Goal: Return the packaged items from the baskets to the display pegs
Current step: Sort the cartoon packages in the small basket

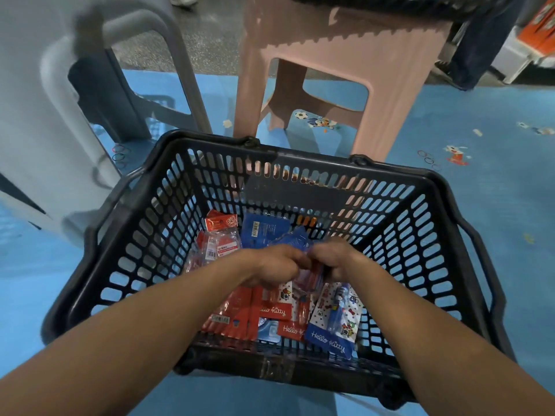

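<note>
A black plastic basket (144,235) stands on the blue floor right below me. Several packaged items lie in it, red ones (223,235) at the left and a blue Hello Kitty pack (333,322) at the front right. Both my hands reach inside, side by side over the middle of the pile. My left hand (274,267) and my right hand (335,255) have curled fingers closed together on a blurred bunch of blue and red packages (295,240). No display pegs are in view.
A pink plastic stool (339,52) stands just behind the basket. A grey stool (60,94) is at the left. Another black basket's edge (390,3) shows on the pink stool. Rubber bands (429,159) and stickers dot the blue floor. Someone's legs (480,46) are at top right.
</note>
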